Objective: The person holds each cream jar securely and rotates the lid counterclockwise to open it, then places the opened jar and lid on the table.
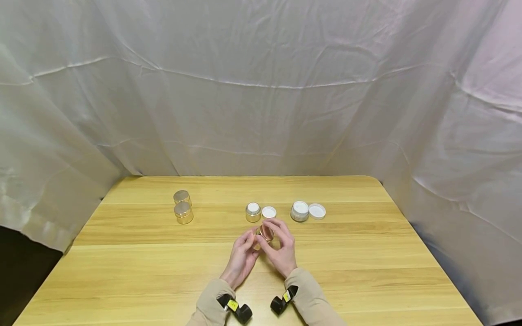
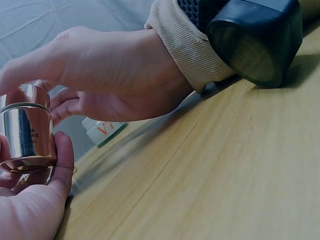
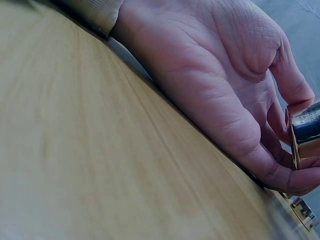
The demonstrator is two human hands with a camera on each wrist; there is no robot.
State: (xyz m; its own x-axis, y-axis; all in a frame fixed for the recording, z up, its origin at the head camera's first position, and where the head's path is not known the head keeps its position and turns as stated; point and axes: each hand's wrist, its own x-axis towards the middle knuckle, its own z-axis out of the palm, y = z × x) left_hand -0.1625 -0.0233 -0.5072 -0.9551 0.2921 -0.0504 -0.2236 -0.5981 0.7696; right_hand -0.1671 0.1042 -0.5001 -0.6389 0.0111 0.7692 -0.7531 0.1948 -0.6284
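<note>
Gold jar (image 2: pixel 20 130) near white jar (image 2: pixel 96 131), orange “V”

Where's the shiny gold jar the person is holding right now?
In the head view, the gold jar is between the left hand and right hand at lower centre, just below the nearest white lid.

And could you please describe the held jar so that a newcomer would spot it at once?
On the table, look to where the left hand and right hand come together. Between them is a shiny, gold-coloured jar. The other jars all stand on the table; this one alone is held.
</note>
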